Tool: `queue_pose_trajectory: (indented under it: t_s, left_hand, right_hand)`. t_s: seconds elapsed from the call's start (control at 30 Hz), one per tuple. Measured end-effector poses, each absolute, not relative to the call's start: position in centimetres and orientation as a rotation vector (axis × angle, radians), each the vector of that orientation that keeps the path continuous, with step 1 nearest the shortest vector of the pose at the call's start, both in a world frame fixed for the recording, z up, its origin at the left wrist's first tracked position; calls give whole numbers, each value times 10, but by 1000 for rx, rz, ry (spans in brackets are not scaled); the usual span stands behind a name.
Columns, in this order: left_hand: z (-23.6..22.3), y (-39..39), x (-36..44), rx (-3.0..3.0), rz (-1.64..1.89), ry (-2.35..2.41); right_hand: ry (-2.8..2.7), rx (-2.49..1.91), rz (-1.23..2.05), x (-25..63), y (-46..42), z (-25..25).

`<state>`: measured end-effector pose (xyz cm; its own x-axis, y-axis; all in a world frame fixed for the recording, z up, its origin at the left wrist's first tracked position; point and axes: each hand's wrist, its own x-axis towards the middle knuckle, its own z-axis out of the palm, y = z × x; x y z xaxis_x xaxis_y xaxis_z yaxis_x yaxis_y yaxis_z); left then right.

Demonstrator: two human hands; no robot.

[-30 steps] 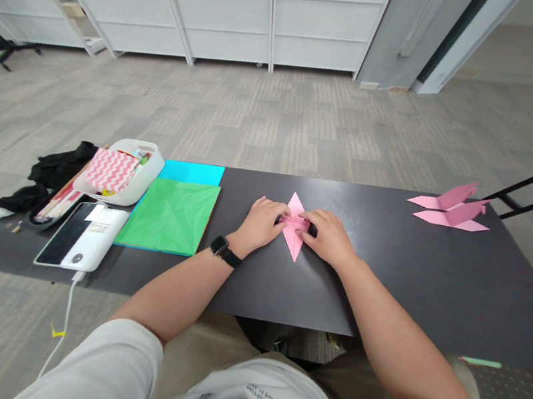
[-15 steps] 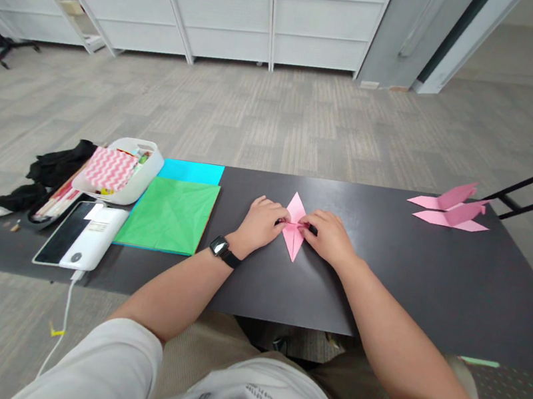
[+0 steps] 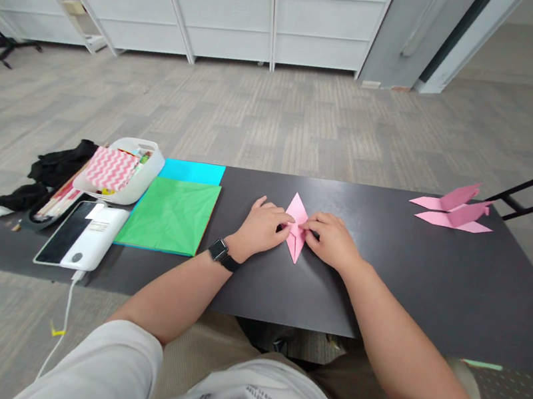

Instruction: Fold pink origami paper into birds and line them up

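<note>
A pink sheet of origami paper (image 3: pixel 295 248), folded into a narrow diamond, lies on the dark table with its points toward and away from me. My left hand (image 3: pixel 265 226) pinches its left edge near the middle, thumb and forefinger together. From the other side, my right hand (image 3: pixel 330 238) has its thumb and fingertips closed on the right edge. Small folded flaps show between the two hands, partly hidden by the fingertips. A black watch (image 3: pixel 219 250) is on my left wrist.
Two pink folded-paper birds (image 3: pixel 459 216) stand at the far right of the table (image 3: pixel 415 284). To the left lie green paper sheets (image 3: pixel 167 214) over blue ones, a white basket (image 3: pixel 145 180) with a pink zigzag packet, a white device (image 3: pixel 93 236) with a cable, and black cloth (image 3: pixel 62 164).
Both hands stay at the paper's middle while their fingertips shift slightly. The small flaps at the centre look different, with the lower part more folded over.
</note>
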<state>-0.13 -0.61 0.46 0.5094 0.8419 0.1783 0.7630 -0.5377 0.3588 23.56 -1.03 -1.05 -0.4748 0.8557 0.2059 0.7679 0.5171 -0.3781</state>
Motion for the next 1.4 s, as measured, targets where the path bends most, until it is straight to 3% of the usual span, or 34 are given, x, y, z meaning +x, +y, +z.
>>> queue_pose_trajectory:
  t_s: [0.43, 1.4]
  left_hand:
    - [11, -13, 7, 2619, 326, 1434]
    - [12, -11, -9, 2479, 413, 1568]
  right_hand:
    - [-2430, -1463, 252, 225, -16, -9]
    - [-2300, -1519, 324, 258, 0, -20]
